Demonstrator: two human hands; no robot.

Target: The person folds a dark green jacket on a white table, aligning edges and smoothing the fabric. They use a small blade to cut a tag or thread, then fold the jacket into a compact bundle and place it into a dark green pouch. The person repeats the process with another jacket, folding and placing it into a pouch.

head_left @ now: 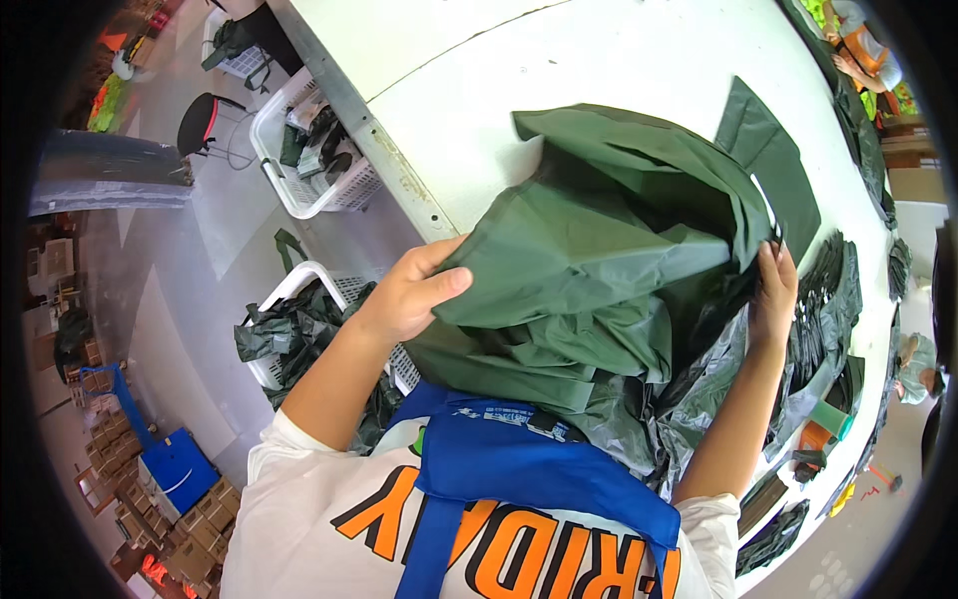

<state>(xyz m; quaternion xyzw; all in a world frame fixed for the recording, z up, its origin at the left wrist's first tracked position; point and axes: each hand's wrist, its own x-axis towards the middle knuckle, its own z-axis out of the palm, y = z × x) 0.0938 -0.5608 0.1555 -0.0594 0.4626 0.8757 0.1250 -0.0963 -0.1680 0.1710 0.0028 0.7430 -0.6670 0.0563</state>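
Note:
A dark green piece of coated fabric, perhaps part of a garment, is spread between my hands above the white table. My left hand pinches its left edge between thumb and fingers. At its right edge my right hand grips the fabric, its fingers partly hidden by the cloth. The fabric bulges open in the middle, with folds hanging toward my lap. A flat dark green panel lies on the table just beyond my right hand. Dark, shiny crumpled material lies under the held fabric, close to my blue apron.
White baskets of dark material and packaged items stand left of the white table. Stacked dark pieces and a green roll lie at the right. A stool and a blue cart stand farther left. Other people are beyond the table.

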